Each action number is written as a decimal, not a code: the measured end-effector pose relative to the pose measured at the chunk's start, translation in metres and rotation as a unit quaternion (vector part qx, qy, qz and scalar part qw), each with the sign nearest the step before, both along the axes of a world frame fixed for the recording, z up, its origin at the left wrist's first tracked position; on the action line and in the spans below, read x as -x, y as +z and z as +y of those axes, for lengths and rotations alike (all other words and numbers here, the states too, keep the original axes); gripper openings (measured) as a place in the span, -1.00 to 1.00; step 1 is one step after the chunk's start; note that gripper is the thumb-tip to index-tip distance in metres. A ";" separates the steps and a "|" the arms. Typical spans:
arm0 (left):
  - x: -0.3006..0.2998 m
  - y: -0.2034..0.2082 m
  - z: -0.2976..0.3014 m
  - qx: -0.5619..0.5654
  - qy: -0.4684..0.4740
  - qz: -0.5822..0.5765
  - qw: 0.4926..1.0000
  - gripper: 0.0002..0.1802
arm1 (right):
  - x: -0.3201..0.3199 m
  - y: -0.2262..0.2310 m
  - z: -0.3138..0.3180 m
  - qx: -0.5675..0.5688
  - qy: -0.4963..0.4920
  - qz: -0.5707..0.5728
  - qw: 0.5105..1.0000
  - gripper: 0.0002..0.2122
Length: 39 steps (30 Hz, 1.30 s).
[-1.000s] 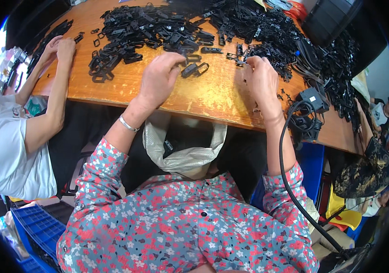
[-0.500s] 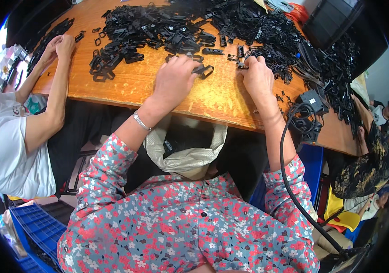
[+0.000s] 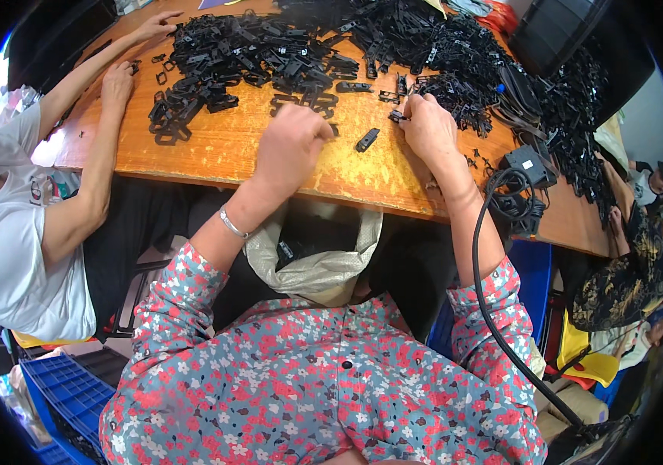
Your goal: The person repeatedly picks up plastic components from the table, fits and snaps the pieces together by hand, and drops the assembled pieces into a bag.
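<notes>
My left hand (image 3: 294, 149) is curled just above the table's near half, its thumb and fingers together. A dark bit shows at its fingertips, too small to make out. My right hand (image 3: 430, 128) pinches a small black plastic part (image 3: 398, 116) between thumb and fingers. On the wood between my hands lies a single oblong black plastic piece (image 3: 367, 139), tilted. Beyond it are another flat black piece (image 3: 354, 87) and a small open black frame (image 3: 388, 97). Several black frames (image 3: 171, 133) lie in a loose cluster left of my left hand.
Large heaps of black plastic parts (image 3: 258, 46) cover the far side of the wooden table (image 3: 215, 159). A black adapter with coiled cable (image 3: 525, 167) sits at right. A pale woven sack (image 3: 312, 283) hangs open below the edge. A person in white (image 3: 37, 256) works at left.
The black frame piece at my left fingertips is gone from there; a black piece now lies between my hands. My right hand shifted slightly left. The co-worker's one hand reached toward the heap.
</notes>
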<state>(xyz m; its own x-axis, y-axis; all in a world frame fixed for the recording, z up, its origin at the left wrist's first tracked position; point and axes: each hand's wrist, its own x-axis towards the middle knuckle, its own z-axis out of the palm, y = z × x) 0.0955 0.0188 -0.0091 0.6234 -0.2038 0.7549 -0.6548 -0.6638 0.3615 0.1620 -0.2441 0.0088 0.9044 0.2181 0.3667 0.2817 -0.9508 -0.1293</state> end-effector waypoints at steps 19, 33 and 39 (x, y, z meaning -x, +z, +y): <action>0.047 0.008 -0.012 0.023 -0.052 0.058 0.997 -0.58 | 0.097 0.011 0.020 -0.526 0.131 0.329 0.773 -0.85; 0.060 0.010 -0.025 0.297 -0.192 0.313 0.881 -0.62 | 0.108 -0.001 0.029 -0.693 0.166 0.443 0.544 -0.78; 0.059 0.002 -0.019 0.323 -0.160 0.371 0.856 -0.74 | 0.117 0.004 0.038 -0.665 0.149 0.435 0.588 -0.77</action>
